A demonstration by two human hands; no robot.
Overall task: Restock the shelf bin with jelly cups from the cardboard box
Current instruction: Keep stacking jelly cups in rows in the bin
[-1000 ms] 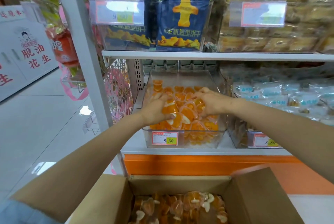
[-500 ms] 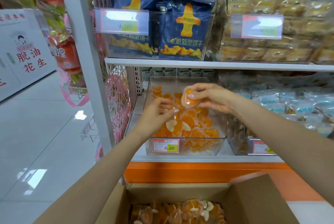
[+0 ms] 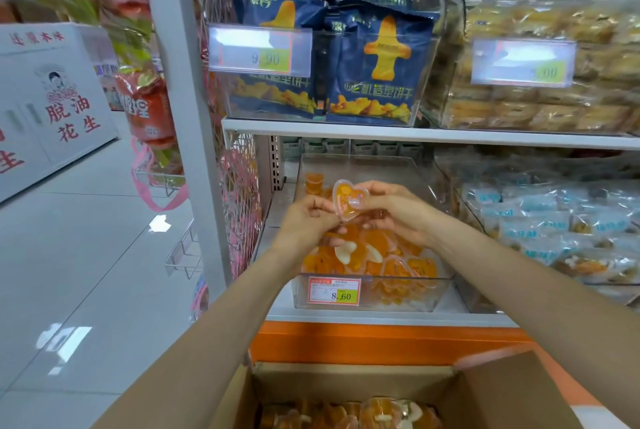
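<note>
Checking one jelly cup over the shelf bin

My right hand (image 3: 391, 212) pinches a heart-shaped jelly cup (image 3: 348, 198) upright above the shelf bin (image 3: 367, 304), lid facing me; my left hand (image 3: 308, 220) curls beside it, touching its edge, steadying it for placing

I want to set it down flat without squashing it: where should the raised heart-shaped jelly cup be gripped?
Pinch the heart-shaped jelly cup by its stiff rim at the two lobes, from the right side, as the right hand already does. It stands tilted on edge above the shelf bin, so the soft film face stays untouched.
</note>
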